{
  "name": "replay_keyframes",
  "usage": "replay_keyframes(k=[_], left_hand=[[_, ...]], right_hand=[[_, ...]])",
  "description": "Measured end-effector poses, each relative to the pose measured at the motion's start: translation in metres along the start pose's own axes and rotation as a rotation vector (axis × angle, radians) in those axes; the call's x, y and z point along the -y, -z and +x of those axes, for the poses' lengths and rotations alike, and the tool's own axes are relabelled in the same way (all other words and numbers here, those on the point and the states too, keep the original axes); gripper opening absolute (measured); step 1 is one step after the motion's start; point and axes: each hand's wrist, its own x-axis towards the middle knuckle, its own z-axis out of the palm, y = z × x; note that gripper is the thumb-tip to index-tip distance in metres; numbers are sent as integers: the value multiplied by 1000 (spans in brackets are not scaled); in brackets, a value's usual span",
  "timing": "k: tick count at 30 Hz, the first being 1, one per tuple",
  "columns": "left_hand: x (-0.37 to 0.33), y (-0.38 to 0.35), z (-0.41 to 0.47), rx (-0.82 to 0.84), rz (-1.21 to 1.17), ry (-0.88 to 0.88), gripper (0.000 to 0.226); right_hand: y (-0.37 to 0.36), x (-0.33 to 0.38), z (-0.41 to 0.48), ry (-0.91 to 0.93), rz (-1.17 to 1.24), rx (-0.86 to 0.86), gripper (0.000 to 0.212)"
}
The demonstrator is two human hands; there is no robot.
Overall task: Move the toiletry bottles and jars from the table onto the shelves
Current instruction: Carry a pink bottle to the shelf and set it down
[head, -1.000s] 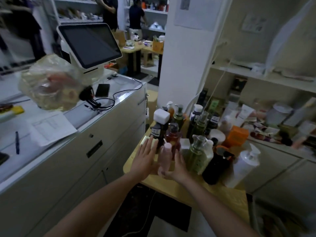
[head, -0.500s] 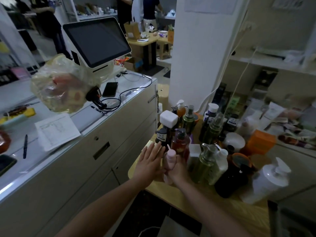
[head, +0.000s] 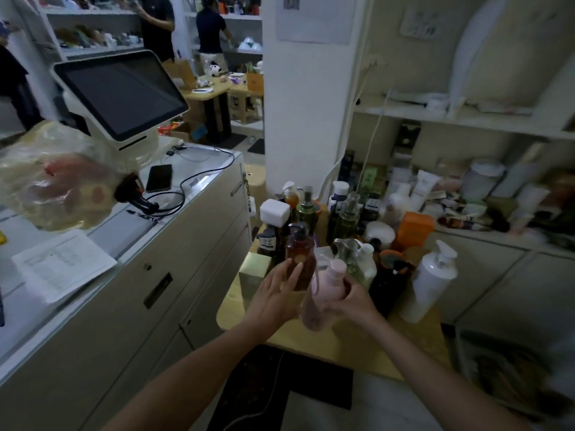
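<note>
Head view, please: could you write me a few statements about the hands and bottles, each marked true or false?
1. The right hand grips the pink bottle. True.
2. The left hand holds the white pump bottle. False: its fingers are straight, by the amber pump bottle; the white one stands untouched on the table.
3. The pink bottle stands upright on the table. False: it is tilted in the right hand's grip.
4. A phone lies on the counter below the screen. True.
</note>
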Motion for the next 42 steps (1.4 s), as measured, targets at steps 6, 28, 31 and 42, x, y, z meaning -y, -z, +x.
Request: replay_keyframes(k=[6,28,31,42], left_hand=[[-71,-23,3,256,-668,15,99],[-440,-95,-111,924,-853,-641,71],[-489,-96,-133,912,-807,-714,57],[-619,-136,-169,811,-663,-862,61]], right_hand=[[61,-6,-99,-26,157,-254,65],[148,-72,-458,-217,284,-1116,40],[161,-88,-495,-269,222,-1213,31],[240,-170,-564,-476,-79,-1571,33]])
